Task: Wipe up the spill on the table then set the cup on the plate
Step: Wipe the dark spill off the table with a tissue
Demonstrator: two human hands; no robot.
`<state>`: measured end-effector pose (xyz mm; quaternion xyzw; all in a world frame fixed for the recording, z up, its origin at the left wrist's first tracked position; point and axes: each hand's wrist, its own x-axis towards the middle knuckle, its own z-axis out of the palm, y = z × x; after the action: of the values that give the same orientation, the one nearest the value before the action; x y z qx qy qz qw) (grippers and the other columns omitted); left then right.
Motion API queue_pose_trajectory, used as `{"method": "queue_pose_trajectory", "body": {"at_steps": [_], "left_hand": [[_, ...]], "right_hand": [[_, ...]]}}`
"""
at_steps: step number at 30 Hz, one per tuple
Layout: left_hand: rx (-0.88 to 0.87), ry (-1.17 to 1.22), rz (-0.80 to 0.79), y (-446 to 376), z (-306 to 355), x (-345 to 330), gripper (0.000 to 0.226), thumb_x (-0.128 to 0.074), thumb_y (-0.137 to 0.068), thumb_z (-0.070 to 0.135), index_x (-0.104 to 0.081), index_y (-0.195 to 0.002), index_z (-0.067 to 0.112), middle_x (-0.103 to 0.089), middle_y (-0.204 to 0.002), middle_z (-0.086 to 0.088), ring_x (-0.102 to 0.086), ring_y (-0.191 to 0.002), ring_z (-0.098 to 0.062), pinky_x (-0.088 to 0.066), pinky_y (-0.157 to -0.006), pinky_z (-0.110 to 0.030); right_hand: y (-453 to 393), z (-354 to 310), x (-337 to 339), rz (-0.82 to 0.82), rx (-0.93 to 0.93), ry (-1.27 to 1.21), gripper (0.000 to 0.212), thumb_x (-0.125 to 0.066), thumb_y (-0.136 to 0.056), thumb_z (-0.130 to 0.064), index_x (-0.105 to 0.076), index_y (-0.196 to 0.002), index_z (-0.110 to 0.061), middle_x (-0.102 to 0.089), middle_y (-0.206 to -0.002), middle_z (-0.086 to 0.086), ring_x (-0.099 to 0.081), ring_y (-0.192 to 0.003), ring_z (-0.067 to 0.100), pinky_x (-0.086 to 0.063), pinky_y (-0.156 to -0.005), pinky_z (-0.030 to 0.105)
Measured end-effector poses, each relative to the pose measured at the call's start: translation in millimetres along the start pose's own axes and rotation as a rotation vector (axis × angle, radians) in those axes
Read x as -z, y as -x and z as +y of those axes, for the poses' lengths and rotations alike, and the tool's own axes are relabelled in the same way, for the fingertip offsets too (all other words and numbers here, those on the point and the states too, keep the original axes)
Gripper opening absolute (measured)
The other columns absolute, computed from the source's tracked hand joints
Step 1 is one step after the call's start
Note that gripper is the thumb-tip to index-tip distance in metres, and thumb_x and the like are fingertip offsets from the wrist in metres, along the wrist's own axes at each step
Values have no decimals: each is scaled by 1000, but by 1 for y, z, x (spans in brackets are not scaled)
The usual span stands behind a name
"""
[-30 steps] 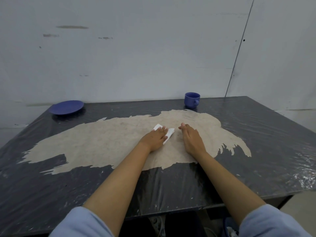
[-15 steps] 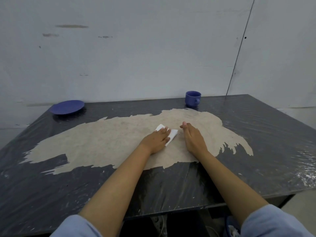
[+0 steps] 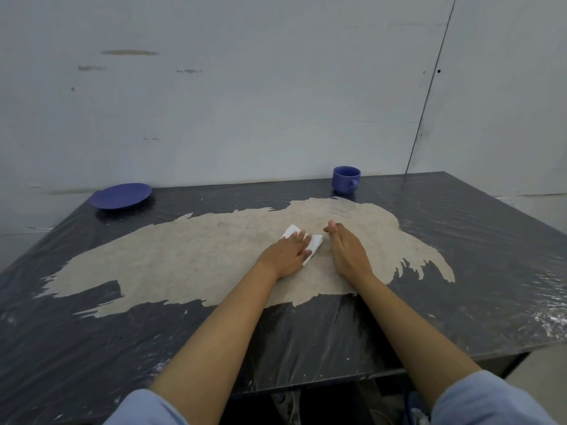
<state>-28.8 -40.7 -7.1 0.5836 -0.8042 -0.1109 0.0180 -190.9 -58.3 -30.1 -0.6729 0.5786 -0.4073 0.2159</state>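
**Left hand flat on the tissue, cup and plate at the far edge**

The left hand [image 3: 287, 254] lies palm down with straight fingers on a folded white tissue [image 3: 310, 245], pressing it onto the counter [image 3: 491, 271] near the middle of the pale tan patch [image 3: 184, 259] that spreads across the dark, plastic-wrapped top. Just beside it, at 3 o'clock, the right hand [image 3: 348, 253] rests on its outer edge with fingers straight and together, holding nothing; a narrow gap separates it from the tissue. Whether any liquid lies under the tissue is hard to tell, since the hand covers most of it.

From the hands, the blue cup [image 3: 345, 179] stands upright at about 1 o'clock, well apart, close to the counter's far edge and just beyond the tan patch's far border; its handle faces toward the camera and slightly right. The blue plate [image 3: 120, 196] sits at about 10 o'clock, also well apart, at the far left corner, with its rim reaching the far edge. Cup and plate are well apart from each other.

The far edge meets a grey wall [image 3: 245, 102]. Between cup and plate runs a bare dark strip of counter. To the right of the hands, at 3 o'clock, the counter is open out to its right edge; toward 6 o'clock the forearms cross bare dark surface to the near edge.
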Motion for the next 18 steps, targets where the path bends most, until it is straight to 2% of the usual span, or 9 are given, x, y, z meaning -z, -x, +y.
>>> {"method": "queue_pose_trajectory", "body": {"at_steps": [5,8,10,12,13,15,18], "left_hand": [[16,49,19,4,4,-6,56,-22,-105,39,-7,-157,23,-2,-165,3,-4,-152,-16,-14,-121,-37],[49,166,71,8,6,-10,59,-27,-104,41,-7,-156,25,-6,-164,0,-10,-152,-20,-14,-121,-39],[74,256,98,6,5,-13,62,-30,-103,43,-2,-156,28,-10,-164,-3,-16,-150,-25,-17,-121,-43],[91,387,106,4,3,-13,61,-28,-103,43,-1,-156,30,-13,-163,-6,-22,-148,-29,-21,-121,-43],[100,473,117,4,2,-11,58,-28,-103,41,-7,-156,29,-16,-163,-6,-24,-148,-29,-22,-121,-42],[96,576,188,7,-3,-6,48,-33,-104,30,-32,-152,22,-32,-158,-6,-32,-144,-26,-26,-119,-37],[90,486,296,10,-17,1,36,-43,-101,17,-60,-132,10,-55,-140,-7,-50,-130,-23,-39,-110,-33]], "right_hand": [[-5,3,-1,23,78,-10,43,-29,-102,-45,-63,-111,-20,-65,-108,-4,-57,-98,11,-44,-102,43],[-5,7,2,24,164,-50,36,-35,-100,-40,-68,-98,-26,-67,-100,-11,-59,-96,7,-45,-98,46],[-4,9,4,-10,192,-41,44,-33,-100,-45,-73,-90,-30,-69,-95,-13,-61,-94,5,-40,-104,48],[-3,9,5,-66,185,48,52,-31,-99,-49,-77,-87,-30,-70,-97,-12,-61,-95,6,-26,-113,52],[-3,9,5,-85,176,100,53,-30,-100,-49,-78,-86,-29,-70,-98,-10,-61,-96,7,-20,-116,53],[-3,6,4,-98,172,169,53,-32,-100,-47,-78,-85,-29,-70,-100,-8,-60,-98,10,-12,-117,53],[-6,0,6,-129,223,255,50,-35,-99,-45,-79,-84,-26,-70,-102,-7,-57,-102,11,-12,-117,56]]}}
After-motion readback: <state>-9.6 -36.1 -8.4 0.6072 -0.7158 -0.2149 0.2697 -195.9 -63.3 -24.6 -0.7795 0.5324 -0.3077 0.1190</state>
